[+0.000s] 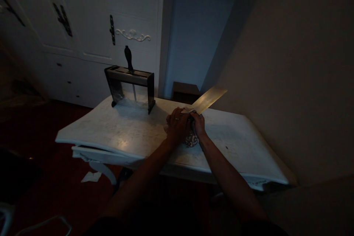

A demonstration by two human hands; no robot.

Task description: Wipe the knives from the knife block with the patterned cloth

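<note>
Both hands meet over the table around a crumpled patterned cloth [191, 140]. A broad, flat, shiny blade [210, 99], like that of a large knife, sticks out beyond them up to the right. My left hand [178, 123] is closed over the cloth near the blade's base, with a ring on one finger. Close beside it, my right hand [198, 122] has its fingers bent and pressed against the cloth at the blade's lower end. The hands and cloth hide any handle. Part of the cloth hangs below, between my wrists.
A black-framed stand [128, 75] with clear sides and an upright black handle [128, 58] is on the white table [138, 129], back left. White cabinets [132, 7] rise behind. A brown box-like piece [186, 90] stands beyond the table. White paper [91, 177] lies on the red floor.
</note>
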